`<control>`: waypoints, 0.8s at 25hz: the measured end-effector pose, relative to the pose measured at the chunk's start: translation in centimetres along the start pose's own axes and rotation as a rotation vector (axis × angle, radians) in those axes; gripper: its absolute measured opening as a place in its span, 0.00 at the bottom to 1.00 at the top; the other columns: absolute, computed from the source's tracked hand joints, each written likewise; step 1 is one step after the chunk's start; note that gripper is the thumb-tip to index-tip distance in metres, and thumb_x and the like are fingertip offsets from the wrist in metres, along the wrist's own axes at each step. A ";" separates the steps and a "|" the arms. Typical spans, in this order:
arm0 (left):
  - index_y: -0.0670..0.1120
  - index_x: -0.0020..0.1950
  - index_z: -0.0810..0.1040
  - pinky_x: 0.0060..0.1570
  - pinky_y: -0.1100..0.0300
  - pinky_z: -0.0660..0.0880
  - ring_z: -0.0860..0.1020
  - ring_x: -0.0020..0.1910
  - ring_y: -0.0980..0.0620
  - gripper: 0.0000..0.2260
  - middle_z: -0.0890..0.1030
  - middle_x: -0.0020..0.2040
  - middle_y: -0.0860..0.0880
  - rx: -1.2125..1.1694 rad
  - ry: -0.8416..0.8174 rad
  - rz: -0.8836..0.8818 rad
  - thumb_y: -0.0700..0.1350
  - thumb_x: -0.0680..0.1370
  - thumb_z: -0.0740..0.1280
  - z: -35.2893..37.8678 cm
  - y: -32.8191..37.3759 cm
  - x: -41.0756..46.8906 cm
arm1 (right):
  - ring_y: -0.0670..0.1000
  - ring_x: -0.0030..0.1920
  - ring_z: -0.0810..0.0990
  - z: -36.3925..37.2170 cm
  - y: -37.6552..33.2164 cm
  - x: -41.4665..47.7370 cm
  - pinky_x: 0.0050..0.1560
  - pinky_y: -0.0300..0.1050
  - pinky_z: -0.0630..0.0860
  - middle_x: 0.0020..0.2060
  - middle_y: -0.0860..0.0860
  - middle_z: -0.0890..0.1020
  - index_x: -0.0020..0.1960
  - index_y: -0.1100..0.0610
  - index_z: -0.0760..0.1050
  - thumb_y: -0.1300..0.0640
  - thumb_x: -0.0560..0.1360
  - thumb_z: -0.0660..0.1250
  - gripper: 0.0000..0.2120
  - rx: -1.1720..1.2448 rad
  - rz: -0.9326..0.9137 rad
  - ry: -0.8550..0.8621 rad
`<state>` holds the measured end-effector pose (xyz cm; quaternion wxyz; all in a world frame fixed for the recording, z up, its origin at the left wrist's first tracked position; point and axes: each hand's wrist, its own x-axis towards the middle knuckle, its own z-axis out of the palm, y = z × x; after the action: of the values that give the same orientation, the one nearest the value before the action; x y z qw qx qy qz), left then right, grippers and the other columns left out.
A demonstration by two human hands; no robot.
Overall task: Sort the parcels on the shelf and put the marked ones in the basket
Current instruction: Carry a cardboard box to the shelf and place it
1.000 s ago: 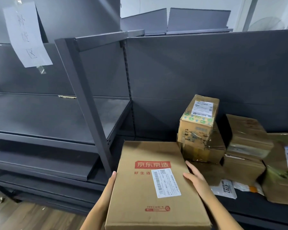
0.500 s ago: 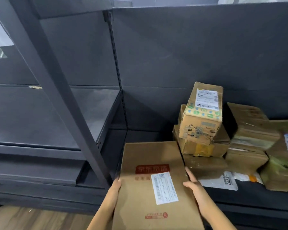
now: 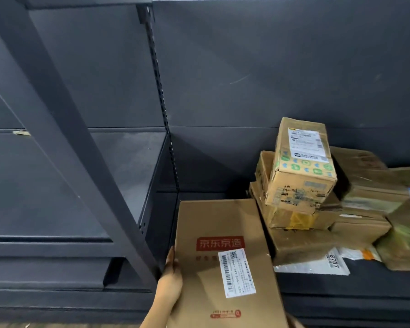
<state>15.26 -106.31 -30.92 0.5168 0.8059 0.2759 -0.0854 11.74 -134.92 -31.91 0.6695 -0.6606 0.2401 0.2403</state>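
**Flat carton held at the left end of a parcel shelf**

Head view. A flat carton (image 3: 225, 256), brown, bearing a red printed block (image 3: 220, 243) and a white barcode label (image 3: 236, 272), lies with its far end over the dark shelf (image 3: 341, 284) and its near end reaching the lower edge of the picture. The left hand (image 3: 170, 279) presses against the carton's left edge, thumb on top and palm along the side; its grip is clasped on that edge. Only a sliver of the right hand (image 3: 294, 321) shows at the carton's lower right corner, and whether its grip is clenched or released cannot be told.

Just to the right of the carton, touching or nearly touching its long side, stands a pile of parcels. Uppermost is a tilted box (image 3: 301, 164) with green printed icons and a white label. Beneath it lie a taped box (image 3: 291, 216) and a low flat box (image 3: 301, 245). A white mailer (image 3: 317, 263) marked 8707 lies on the shelf in front of the pile. Further right are stacked brown boxes (image 3: 369, 185), and at the right edge a blurred parcel (image 3: 405, 242) with greenish print.

A slanted grey upright (image 3: 64, 138) of the shelving frame runs down to the left hand. Left of it, a higher shelf board (image 3: 126, 166) is visible.
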 end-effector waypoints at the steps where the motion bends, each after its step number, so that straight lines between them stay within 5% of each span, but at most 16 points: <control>1: 0.56 0.78 0.48 0.55 0.57 0.74 0.78 0.56 0.43 0.22 0.71 0.71 0.47 0.020 0.011 0.009 0.48 0.84 0.48 0.0 0.6 0.3 | 0.53 0.51 0.77 0.4 -0.2 0.0 0.64 0.48 0.65 0.57 0.59 0.77 0.70 0.64 0.66 0.72 0.74 0.63 0.25 -0.017 0.001 -0.015; 4: 0.52 0.78 0.43 0.60 0.56 0.71 0.71 0.66 0.41 0.24 0.61 0.76 0.44 0.284 -0.012 0.039 0.47 0.84 0.48 0.4 2.3 0.2 | 0.49 0.49 0.78 1.4 -0.8 0.0 0.61 0.46 0.67 0.54 0.56 0.79 0.68 0.63 0.67 0.71 0.75 0.63 0.23 0.055 -0.007 -0.003; 6: 0.49 0.78 0.48 0.74 0.56 0.51 0.53 0.77 0.39 0.26 0.50 0.79 0.42 0.690 0.008 0.228 0.52 0.82 0.52 1.1 2.5 -1.9 | 0.56 0.51 0.80 1.9 -0.8 0.2 0.61 0.50 0.70 0.52 0.59 0.80 0.66 0.62 0.68 0.73 0.72 0.66 0.24 0.023 0.025 0.003; 7: 0.50 0.76 0.59 0.73 0.55 0.47 0.55 0.75 0.35 0.29 0.58 0.77 0.41 0.873 0.041 0.387 0.60 0.78 0.55 1.4 2.3 -3.2 | 0.61 0.53 0.80 2.2 -0.9 0.6 0.62 0.53 0.71 0.53 0.61 0.79 0.66 0.62 0.68 0.73 0.71 0.67 0.25 -0.017 0.046 0.019; 9: 0.57 0.61 0.80 0.67 0.46 0.61 0.70 0.63 0.34 0.27 0.80 0.62 0.43 1.041 -0.013 0.596 0.68 0.67 0.59 2.0 2.1 -5.4 | 0.62 0.56 0.79 3.0 -1.9 1.0 0.64 0.54 0.71 0.54 0.61 0.79 0.65 0.61 0.69 0.69 0.70 0.70 0.25 -0.101 0.050 0.032; 10: 0.61 0.58 0.80 0.61 0.41 0.70 0.73 0.61 0.36 0.24 0.81 0.60 0.44 1.103 -0.062 0.651 0.67 0.66 0.62 2.2 2.1 -5.7 | 0.59 0.57 0.79 3.2 -2.2 1.3 0.64 0.51 0.72 0.54 0.58 0.80 0.64 0.59 0.69 0.65 0.70 0.72 0.24 -0.201 0.018 0.039; 12: 0.65 0.66 0.71 0.63 0.35 0.68 0.67 0.69 0.34 0.28 0.67 0.73 0.45 1.156 -0.235 0.540 0.62 0.66 0.69 2.1 2.6 -5.2 | 0.51 0.57 0.78 3.5 -3.1 1.5 0.57 0.37 0.71 0.54 0.51 0.80 0.64 0.56 0.70 0.56 0.71 0.72 0.24 -0.441 -0.021 0.044; 15: 0.66 0.74 0.52 0.71 0.37 0.39 0.42 0.77 0.40 0.28 0.43 0.79 0.50 1.133 -0.201 0.621 0.51 0.78 0.60 2.4 2.9 -1.8 | 0.48 0.59 0.77 3.6 -3.9 2.1 0.51 0.27 0.70 0.64 0.51 0.75 0.73 0.54 0.61 0.54 0.72 0.70 0.32 -0.526 -0.133 0.142; 18: 0.66 0.75 0.46 0.68 0.42 0.28 0.31 0.75 0.45 0.27 0.36 0.78 0.54 1.118 -0.314 0.605 0.49 0.81 0.55 2.5 4.5 0.4 | 0.52 0.73 0.61 4.6 -4.9 3.1 0.65 0.42 0.68 0.77 0.48 0.49 0.77 0.46 0.44 0.44 0.75 0.63 0.39 -1.093 -0.448 0.234; 20: 0.67 0.74 0.46 0.67 0.42 0.27 0.30 0.74 0.47 0.29 0.36 0.78 0.56 1.092 -0.353 0.613 0.51 0.80 0.58 2.3 4.7 1.2 | 0.56 0.77 0.45 6.0 -6.3 4.4 0.73 0.54 0.56 0.77 0.44 0.42 0.76 0.42 0.42 0.41 0.76 0.56 0.34 -1.346 -0.570 0.168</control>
<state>19.09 -109.43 -28.74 0.0714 0.9687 -0.1387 -0.1929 19.20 -128.93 -29.85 0.1350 -0.9816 -0.0897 0.1010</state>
